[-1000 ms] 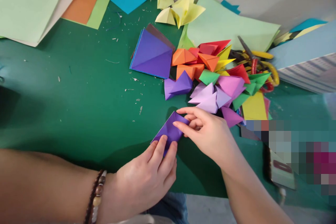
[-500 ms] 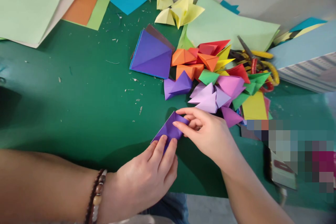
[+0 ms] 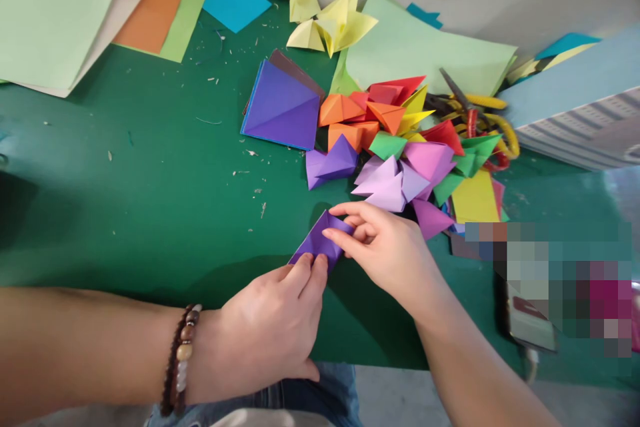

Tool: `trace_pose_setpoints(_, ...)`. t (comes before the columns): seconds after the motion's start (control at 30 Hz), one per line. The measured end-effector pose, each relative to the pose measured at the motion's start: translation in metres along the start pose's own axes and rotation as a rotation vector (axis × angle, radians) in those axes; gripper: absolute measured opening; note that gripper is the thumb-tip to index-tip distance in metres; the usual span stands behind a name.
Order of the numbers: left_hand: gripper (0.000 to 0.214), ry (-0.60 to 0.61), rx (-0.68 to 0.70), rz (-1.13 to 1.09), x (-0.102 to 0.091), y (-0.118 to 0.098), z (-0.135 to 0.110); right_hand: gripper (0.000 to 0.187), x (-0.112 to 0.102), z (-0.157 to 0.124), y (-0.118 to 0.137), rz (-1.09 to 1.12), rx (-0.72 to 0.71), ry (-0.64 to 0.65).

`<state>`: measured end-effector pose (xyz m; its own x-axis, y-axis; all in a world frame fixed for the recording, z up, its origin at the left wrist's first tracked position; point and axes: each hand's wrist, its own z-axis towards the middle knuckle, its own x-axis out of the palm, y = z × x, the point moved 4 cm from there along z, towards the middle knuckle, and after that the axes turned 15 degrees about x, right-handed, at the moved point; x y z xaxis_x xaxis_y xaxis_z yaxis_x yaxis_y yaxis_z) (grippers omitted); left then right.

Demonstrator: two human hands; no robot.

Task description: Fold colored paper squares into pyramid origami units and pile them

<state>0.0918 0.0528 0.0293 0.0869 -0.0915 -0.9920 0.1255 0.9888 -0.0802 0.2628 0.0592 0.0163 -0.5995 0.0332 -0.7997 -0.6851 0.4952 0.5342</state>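
Now held: folded purple origami paper (image 3: 320,243), on green work mat (image 3: 125,213), just below pile of origami units (image 3: 385,145).
L hand (image 3: 270,327): paper's lower end gripped from above.
R hand (image 3: 385,253): upper end pinched w/ thumb & fingers.
Handling: light, soft, easily creased; best held at edges.

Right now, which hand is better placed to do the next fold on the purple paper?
Probably your right hand. Its thumb and fingers are pinching the upper end of the purple paper, so it can likely bend it. Your left hand is on the lower end, where it seems to steady the paper.
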Motion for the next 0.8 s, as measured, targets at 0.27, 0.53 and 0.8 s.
trace_pose_setpoints(0.27, 0.084, 0.027, 0.006, -0.036, -0.002, 0.004, -0.001, 0.023, -0.001, 0.0, 0.001, -0.011, -0.004, 0.002)
trace_pose_setpoints(0.53, 0.083, 0.022, -0.031, -0.124, -0.004, 0.013, 0.002, 0.022, 0.0, 0.003, 0.002, 0.009, 0.017, 0.003)
trace_pose_setpoints(0.8, 0.079, 0.011, -0.019, -0.106, -0.003, 0.014, 0.003, 0.02, -0.015, -0.036, 0.0, 0.136, 0.007, -0.187)
